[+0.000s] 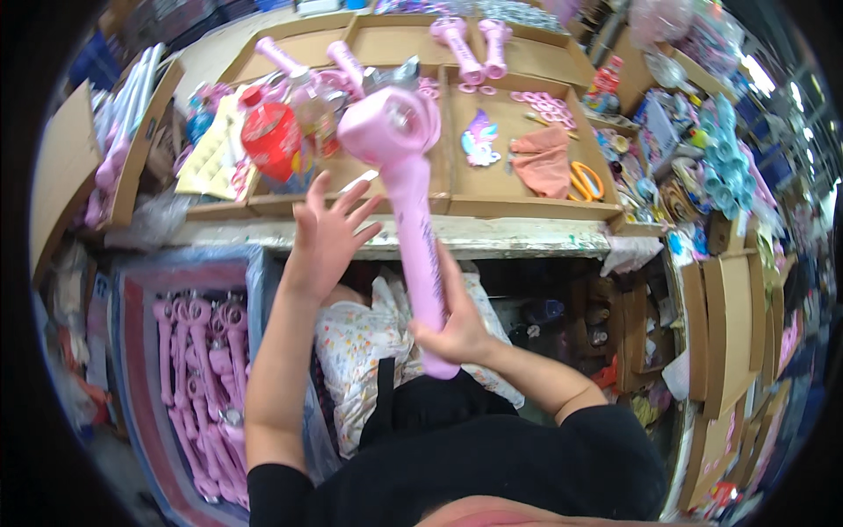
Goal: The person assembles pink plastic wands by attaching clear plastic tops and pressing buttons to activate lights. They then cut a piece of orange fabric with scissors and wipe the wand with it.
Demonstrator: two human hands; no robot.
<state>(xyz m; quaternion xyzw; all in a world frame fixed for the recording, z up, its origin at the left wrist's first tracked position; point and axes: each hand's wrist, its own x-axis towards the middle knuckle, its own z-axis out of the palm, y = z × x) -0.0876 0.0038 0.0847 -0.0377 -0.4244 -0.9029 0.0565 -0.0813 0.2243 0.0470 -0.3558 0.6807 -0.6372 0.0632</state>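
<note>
My right hand (460,323) is wrapped round the lower handle of a pink plastic wand (408,198), which stands nearly upright in front of me. Its thick hollow head, with something clear and shiny inside, points away from me, and dark lettering runs along the handle. To the left of the wand, my left hand (327,239) is raised with its fingers spread and nothing in it. The fingertips are near the wand's neck and look apart from it.
At left, a blue-rimmed crate (255,277) holds several similar pink pieces (211,369). Cardboard trays (527,207) on the bench hold orange-handled scissors (587,181), an orange cloth (542,160), a unicorn cutout (480,140) and pink rings (544,107). A red packet (270,133) stands at left.
</note>
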